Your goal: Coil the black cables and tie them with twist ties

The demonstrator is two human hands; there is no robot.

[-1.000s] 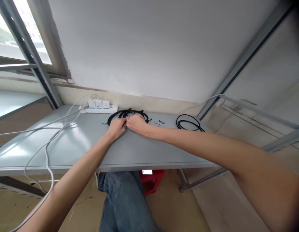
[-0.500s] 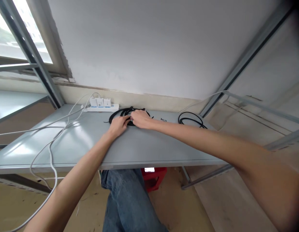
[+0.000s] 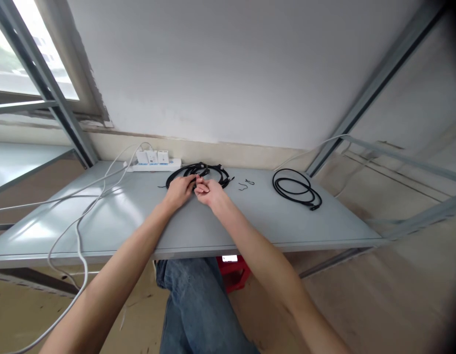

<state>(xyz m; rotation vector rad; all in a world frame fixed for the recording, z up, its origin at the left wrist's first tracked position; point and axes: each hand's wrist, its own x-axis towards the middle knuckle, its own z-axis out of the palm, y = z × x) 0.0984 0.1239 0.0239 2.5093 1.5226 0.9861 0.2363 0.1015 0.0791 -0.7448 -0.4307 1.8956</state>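
Black cable bundle (image 3: 204, 172) (one) lay on the table (image 3: 198, 228); left hand (image 3: 180, 191) and right hand (image 3: 209, 191) curled at its near edge, grip indiscernible. Rightward lay two ties (image 3: 249, 182), one coil (image 3: 304, 202); leftward, three adapters (image 3: 152, 157).

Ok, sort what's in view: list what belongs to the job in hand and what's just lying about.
Belongs, it seems:
coiled black cables, at the left hand and right hand
perhaps two short, thin black strands beside them

Just lying about, apparently:
loosely looped black cable, untouched
white plastic power strip with white chargers
red plastic stool
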